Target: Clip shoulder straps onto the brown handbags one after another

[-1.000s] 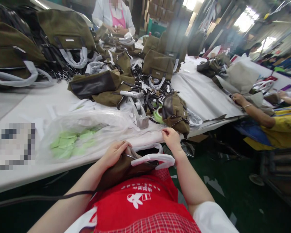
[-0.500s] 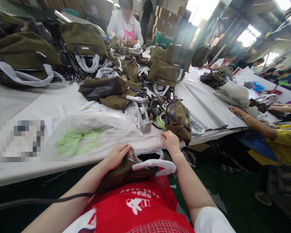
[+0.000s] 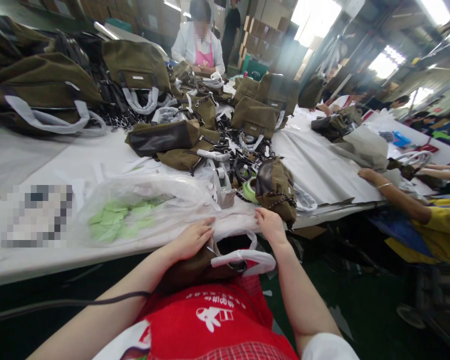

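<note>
Brown handbag [image 3: 190, 270] between six and seven o'clock, against red apron [image 3: 187, 325]; left hand [image 3: 195, 239] pinches zipped rim; right hand [image 3: 273, 227] near five o'clock, curled, cannot tell if pinching; bag probably soft, light; better hold rim; plastic-wrapped handles [image 3: 243, 257] may slip

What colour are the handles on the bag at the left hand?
White: the handles show best in the head view, the only one here.

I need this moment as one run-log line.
left hand holds brown handbag | right hand near table edge | green slips in clear plastic bag
</note>
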Motion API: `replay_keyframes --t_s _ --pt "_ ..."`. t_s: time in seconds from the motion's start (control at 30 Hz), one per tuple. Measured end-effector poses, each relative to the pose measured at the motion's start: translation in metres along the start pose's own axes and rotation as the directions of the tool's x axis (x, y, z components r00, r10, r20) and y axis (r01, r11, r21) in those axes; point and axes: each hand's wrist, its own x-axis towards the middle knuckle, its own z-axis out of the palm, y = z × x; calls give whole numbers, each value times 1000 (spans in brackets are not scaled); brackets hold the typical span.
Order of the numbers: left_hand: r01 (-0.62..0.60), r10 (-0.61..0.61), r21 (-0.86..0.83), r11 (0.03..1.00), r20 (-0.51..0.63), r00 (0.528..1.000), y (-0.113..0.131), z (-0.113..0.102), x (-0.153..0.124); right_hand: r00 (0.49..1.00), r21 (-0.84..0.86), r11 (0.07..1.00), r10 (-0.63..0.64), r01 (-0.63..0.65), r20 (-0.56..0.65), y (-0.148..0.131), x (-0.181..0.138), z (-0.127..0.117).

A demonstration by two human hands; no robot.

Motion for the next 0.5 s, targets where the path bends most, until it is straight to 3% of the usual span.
replay_keyframes --t_s 0.07,0.1,0.2,0.23,0.27,0.3,0.33,0.4,0.43,0.5 --pt "7 -7 -5 1000 -6 1000 -4 1 3 985 80 996 51 -38 -163 7 -1 -9" --pt "9 -9 -7 1000 -14 1000 -4 1 3 953 143 988 92 -52 -289 11 -2 -15" --pt "23 -23 15 1000 -43 999 0 1 0 733 326 945 246 -35 -635 21 -9 -39" --pt "18 -16 34 999 -53 998 4 0 -2 676 359 933 275 -18 -683 21 -13 -46" --pt "1 3 58 998 -66 998 9 0 -6 662 376 927 280 3 -695 20 -17 -52" --pt "-26 33 83 996 -84 996 15 -1 -10 697 384 923 258 27 -669 16 -23 -56" --pt "-61 72 107 992 -102 992 21 -2 -15 767 388 920 211 53 -606 10 -29 -58" --pt "-123 143 150 981 -134 980 36 -3 -25 916 395 911 56 116 -398 -9 -41 -56" --pt "-142 167 170 975 -143 975 42 -4 -28 961 410 899 -38 152 -273 -19 -48 -54" --pt "-171 199 210 962 -119 973 51 -6 -33 975 487 846 -217 215 -54 -40 -59 -48"
